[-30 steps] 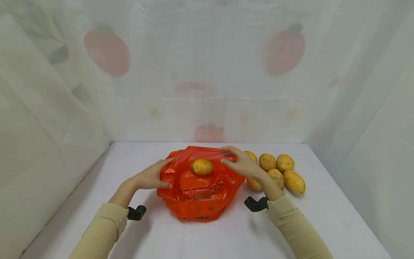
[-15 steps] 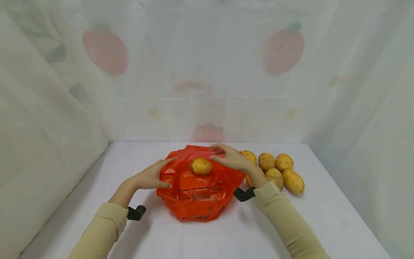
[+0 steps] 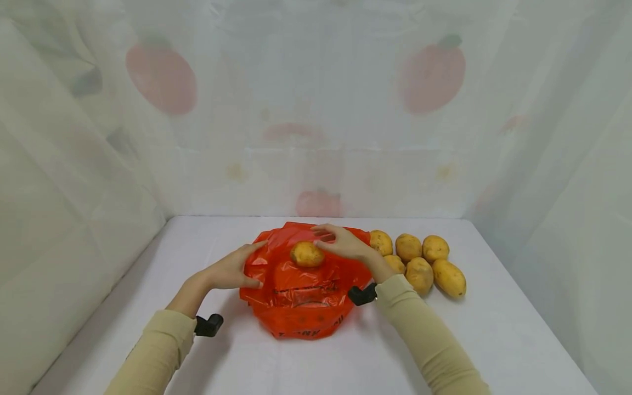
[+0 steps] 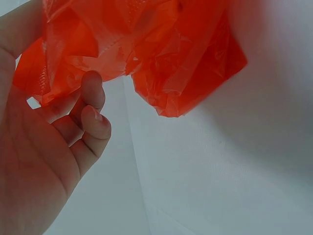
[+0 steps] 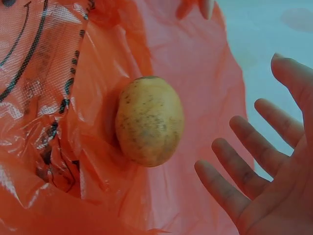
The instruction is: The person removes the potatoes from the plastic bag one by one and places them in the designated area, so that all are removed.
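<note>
The left hand (image 3: 229,270) grips the left edge of the orange plastic bag (image 3: 303,296), which lies crumpled mid-table (image 3: 345,362); thin and slippery, it looks best held by bunching its rim. The right hand (image 3: 340,244) hovers with fingers spread and relaxed, holding nothing, just beside the potato (image 3: 307,254) resting on the bag. Firm and fairly weighty, it likely suits a cupped grasp round its middle. More potatoes (image 3: 419,258) sit right
</note>
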### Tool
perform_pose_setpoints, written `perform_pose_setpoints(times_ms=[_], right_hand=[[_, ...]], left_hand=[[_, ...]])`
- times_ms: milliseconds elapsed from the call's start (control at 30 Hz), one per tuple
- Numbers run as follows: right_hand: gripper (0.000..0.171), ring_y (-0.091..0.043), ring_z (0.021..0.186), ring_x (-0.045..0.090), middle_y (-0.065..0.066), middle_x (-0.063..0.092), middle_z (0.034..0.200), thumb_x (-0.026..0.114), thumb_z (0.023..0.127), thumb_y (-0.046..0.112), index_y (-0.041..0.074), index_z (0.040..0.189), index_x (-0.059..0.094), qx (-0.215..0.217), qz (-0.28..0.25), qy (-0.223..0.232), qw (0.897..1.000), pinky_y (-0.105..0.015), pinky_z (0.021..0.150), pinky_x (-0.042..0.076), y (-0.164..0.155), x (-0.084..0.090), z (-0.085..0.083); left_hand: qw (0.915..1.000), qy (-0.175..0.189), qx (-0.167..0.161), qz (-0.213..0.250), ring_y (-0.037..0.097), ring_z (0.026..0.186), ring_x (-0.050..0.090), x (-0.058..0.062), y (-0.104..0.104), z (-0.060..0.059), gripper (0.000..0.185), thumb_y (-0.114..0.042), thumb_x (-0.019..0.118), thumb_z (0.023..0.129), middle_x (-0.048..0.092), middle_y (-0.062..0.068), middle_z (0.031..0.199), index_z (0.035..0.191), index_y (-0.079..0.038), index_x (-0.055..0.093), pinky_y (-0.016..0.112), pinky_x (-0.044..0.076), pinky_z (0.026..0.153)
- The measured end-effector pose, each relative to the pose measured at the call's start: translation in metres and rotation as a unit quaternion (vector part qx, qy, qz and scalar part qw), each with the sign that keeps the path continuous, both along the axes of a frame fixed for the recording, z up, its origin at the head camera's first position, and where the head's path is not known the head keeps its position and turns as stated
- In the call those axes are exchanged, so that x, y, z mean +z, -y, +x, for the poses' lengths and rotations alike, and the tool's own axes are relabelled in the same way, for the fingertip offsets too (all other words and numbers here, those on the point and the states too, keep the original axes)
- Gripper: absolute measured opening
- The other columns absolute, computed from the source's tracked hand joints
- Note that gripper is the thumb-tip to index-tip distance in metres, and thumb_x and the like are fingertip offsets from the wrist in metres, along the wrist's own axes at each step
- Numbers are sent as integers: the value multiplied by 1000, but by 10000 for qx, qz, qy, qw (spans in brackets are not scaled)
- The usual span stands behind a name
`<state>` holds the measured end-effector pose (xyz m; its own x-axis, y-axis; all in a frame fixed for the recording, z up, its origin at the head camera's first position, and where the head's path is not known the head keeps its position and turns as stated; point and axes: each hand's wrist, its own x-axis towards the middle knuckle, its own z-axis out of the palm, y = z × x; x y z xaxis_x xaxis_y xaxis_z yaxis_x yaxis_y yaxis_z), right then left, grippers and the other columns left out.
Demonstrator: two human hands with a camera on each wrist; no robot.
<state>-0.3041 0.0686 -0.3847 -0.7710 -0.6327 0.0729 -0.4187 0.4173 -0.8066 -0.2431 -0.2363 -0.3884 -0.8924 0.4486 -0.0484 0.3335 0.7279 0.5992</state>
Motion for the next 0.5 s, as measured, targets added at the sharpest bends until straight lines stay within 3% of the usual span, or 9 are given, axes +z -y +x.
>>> perform_pose_setpoints(times_ms=[500], right_hand=[[60, -28, 129, 39, -11, 41, 142, 58, 90, 35, 9, 141, 37, 20, 545, -109, 9985, -43, 102, 38, 13, -20, -6]], left_hand=[[10000, -67, -57, 11, 25, 113, 44, -3, 0, -4, 91, -27, 77, 71, 42, 9, 130, 145, -17, 26, 44, 46, 89]])
